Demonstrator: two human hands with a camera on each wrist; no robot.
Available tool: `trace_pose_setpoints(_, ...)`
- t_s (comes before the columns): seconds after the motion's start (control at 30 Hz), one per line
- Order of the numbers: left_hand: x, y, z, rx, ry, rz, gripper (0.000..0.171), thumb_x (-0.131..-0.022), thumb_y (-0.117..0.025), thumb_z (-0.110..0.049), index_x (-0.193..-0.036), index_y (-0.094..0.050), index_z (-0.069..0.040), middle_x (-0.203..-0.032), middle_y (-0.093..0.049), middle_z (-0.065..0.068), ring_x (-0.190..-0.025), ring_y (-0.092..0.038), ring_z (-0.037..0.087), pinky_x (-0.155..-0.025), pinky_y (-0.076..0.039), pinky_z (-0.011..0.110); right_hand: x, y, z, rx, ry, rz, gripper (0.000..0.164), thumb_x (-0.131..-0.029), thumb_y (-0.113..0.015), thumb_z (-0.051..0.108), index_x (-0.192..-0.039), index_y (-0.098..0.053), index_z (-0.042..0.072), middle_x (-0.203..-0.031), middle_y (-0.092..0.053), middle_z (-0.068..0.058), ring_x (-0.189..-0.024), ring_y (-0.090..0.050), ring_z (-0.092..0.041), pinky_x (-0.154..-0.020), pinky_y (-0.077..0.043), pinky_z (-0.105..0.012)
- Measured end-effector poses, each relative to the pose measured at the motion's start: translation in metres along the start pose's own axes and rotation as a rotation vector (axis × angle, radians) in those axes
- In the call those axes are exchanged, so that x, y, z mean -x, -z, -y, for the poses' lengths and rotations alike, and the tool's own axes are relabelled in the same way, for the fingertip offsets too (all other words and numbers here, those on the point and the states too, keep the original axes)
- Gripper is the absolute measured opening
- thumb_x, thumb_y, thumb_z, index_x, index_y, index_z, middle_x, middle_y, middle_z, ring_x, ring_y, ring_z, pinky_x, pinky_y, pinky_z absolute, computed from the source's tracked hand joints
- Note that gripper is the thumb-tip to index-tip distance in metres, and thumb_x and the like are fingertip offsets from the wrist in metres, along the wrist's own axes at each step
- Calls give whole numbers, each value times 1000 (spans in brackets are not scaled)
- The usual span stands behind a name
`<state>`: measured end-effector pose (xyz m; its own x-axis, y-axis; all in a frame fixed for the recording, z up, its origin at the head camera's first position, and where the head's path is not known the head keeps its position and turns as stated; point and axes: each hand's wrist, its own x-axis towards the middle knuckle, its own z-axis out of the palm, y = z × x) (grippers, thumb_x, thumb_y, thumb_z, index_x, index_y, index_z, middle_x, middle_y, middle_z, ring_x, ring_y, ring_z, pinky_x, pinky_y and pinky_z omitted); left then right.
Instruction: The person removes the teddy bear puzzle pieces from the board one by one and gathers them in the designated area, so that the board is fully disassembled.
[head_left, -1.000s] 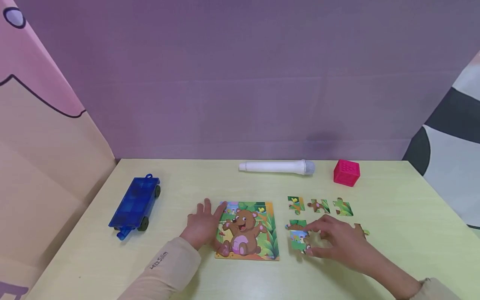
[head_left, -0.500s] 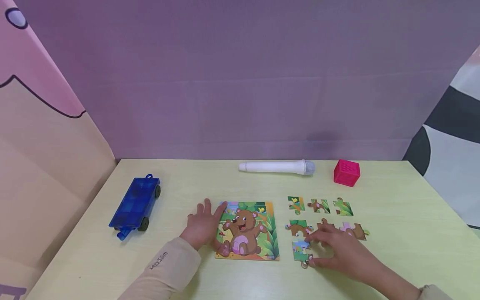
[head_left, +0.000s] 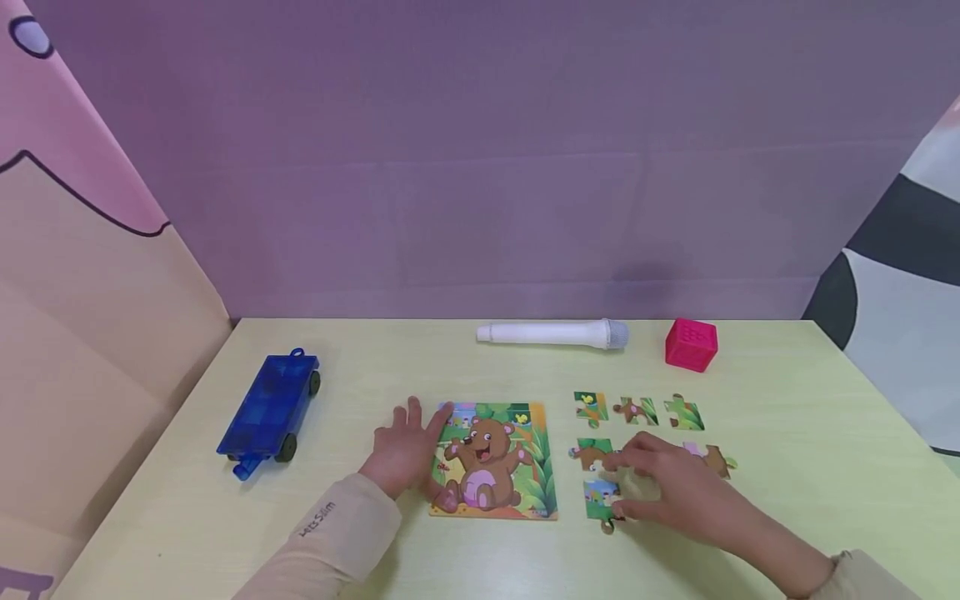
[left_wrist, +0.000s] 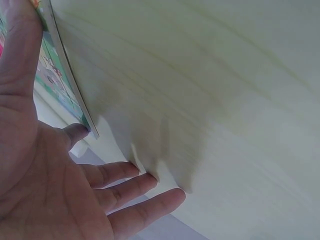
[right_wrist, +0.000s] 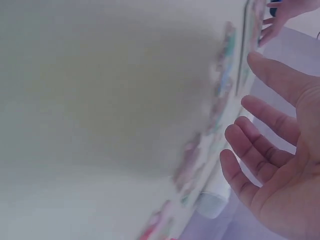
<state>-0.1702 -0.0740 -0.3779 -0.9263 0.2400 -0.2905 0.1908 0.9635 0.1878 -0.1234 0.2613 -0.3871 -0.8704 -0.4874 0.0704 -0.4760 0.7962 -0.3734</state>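
Observation:
My left hand (head_left: 408, 454) lies on the bear puzzle board (head_left: 487, 487) at its left edge, thumb and index finger touching it and the other fingers spread on the table. My right hand (head_left: 678, 492) hovers over loose puzzle pieces, thumb and index finger apart, with nothing held in the right wrist view. Its thumb tip is right at the castle piece (head_left: 598, 496), while the index fingertip overlaps the bear-face piece (head_left: 589, 454). A brown and pink piece (head_left: 712, 460) shows behind the hand, which hides another piece.
A row of loose pieces holds a yellow-bird piece (head_left: 591, 407), a bear-paw piece (head_left: 636, 411) and a green piece (head_left: 684, 414). Behind lie a white toy microphone (head_left: 551, 334) and a red cube (head_left: 691, 345). A blue toy car (head_left: 272, 407) stands left.
The castle piece has slid toward me and slightly right, from against the bear-face piece. My right hand went with it, then shifted back a little. The left hand stays put.

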Motion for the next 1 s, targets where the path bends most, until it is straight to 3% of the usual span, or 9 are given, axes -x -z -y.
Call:
trace_pose_setpoints(0.17, 2, 2, 2, -11, -17, -21, 120, -59, -98, -41, -157, -36, -12, -155, -28, 34, -141, -31, 49, -99, -46, 63, -18, 8, 13, -64, 34, 26, 34, -84, -84, 31, -115, -74, 21, -103, -59, 9, -82, -54, -7, -64, -49, -24)
trace_pose_setpoints(0.3, 3, 1, 2, 3, -23, -29, 120, -58, -99, -39, -157, -37, -11, -155, -28, 35, -141, -31, 50, -98, -45, 65, -35, 7, 26, -70, 61, 47, 30, -86, -82, 29, -112, -73, 16, -102, -61, 6, -82, -59, -8, -68, -52, -26)
trace_pose_setpoints(0.53, 1, 1, 1, 8, -15, -23, 119, -59, -99, -37, -157, -37, -12, -155, -28, 34, -141, -31, 50, -101, -43, 67, -60, -4, 50, -70, 54, 55, 32, -86, -82, 28, -113, -75, 13, -102, -62, 2, -77, -58, -10, -64, -50, -25)
trace_pose_setpoints(0.77, 2, 0, 2, 11, -24, -35, 123, -56, -99, -42, -157, -37, -12, -154, -29, 34, -139, -34, 49, -99, -45, 63, -81, -20, 64, -54, 121, 38, 26, -87, -82, 23, -109, -76, 12, -97, -59, 2, -71, -49, -7, -61, -45, -24)
trace_pose_setpoints(1.0, 1, 0, 3, 14, -24, -36, 123, -56, -99, -44, -157, -36, -12, -155, -29, 33, -138, -34, 48, -98, -45, 63, -97, -34, 79, -119, 57, 87, 10, -89, -80, 24, -96, -77, 18, -94, -56, 3, -68, -50, -5, -61, -45, -25)
